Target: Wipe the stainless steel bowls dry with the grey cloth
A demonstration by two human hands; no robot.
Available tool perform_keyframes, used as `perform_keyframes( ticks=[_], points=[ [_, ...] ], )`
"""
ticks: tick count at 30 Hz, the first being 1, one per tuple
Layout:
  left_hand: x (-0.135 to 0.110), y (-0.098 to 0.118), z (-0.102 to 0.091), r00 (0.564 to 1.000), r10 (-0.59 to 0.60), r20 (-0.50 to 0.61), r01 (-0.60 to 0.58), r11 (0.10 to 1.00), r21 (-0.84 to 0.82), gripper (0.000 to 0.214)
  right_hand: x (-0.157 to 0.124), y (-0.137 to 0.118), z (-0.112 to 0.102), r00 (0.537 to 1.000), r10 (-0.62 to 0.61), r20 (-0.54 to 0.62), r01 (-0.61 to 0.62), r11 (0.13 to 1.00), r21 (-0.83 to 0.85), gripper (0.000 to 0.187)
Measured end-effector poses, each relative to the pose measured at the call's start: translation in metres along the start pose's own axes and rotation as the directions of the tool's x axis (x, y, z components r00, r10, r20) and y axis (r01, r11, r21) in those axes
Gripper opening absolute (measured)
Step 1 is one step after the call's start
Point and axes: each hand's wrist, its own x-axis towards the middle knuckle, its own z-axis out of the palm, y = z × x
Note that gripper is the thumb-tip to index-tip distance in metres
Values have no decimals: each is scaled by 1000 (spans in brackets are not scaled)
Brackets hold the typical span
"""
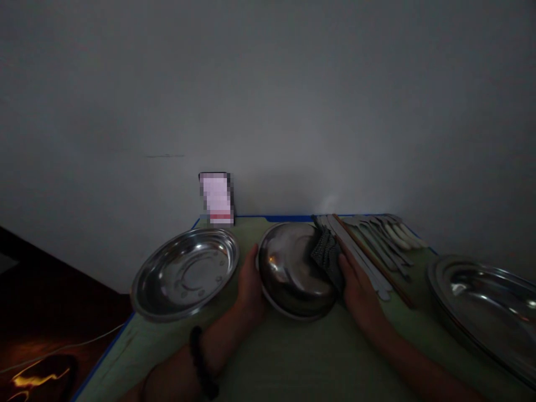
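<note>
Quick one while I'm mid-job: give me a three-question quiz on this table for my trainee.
1. True or false: the middle steel bowl is turned bottom up.
2. Which hand holds the dark cloth against it? A: left hand. B: right hand.
3. Fill in: the shallow steel plate lies on the bowl's ____ side.
Key: 1 true; 2 B; 3 left.

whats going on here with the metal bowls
A person's left hand steadies an upturned steel bowl on a green table, while the right hand presses a dark cloth against the bowl's right side. Another steel dish sits upright to the left, more steel dishes to the right, and spoons and chopsticks lie in a row behind them.
</note>
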Motion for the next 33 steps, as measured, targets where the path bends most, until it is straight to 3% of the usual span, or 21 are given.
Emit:
perform_keyframes(
  ticks=[2, 5, 9, 13, 17, 19, 21, 23, 25, 28, 33],
  points=[
    [1, 3, -1, 984, -165, 69, 170, 982, -84, 35, 3, -3, 1, 1000, 17, 25, -16, 999, -28, 52],
    [1, 7, -2, 956, -238, 174, 261, 958, -118, 40, 1, -7, 2, 998, -9, 54, 12, 999, -47, 56],
    [1, 9, -5, 914, -264, 307, 319, 937, -143, 53, -10, -12, 3, 958, -232, 167, 258, 954, -151, 57],
    [4, 9, -8, 860, -299, 414, 394, 904, -166, 62, -22, -21, 4, 839, -445, 313, 528, 806, -268, 64],
    [4, 11, -10, 858, -325, 397, 425, 884, -196, 62, -26, -33, 5, 665, -578, 473, 733, 628, -262, 72],
    [5, 11, -9, 851, -320, 417, 435, 873, -219, 63, -23, -34, 5, 633, -605, 484, 760, 605, -237, 72],
    [7, 10, -8, 855, -283, 435, 419, 871, -257, 65, -18, -30, 4, 704, -560, 438, 695, 671, -258, 74],
    [11, 7, -8, 883, -247, 400, 380, 876, -298, 65, -13, -21, 3, 831, -417, 368, 533, 787, -311, 77],
    [15, 5, -7, 915, -225, 335, 337, 883, -327, 62, -10, -12, 4, 920, -244, 306, 348, 869, -351, 78],
    [16, 4, -6, 933, -223, 281, 312, 891, -329, 61, -10, -5, 7, 944, -143, 298, 252, 896, -366, 78],
    [11, 6, -4, 922, -212, 325, 321, 887, -332, 61, -17, -15, 11, 894, -286, 346, 424, 793, -438, 84]
  ],
)
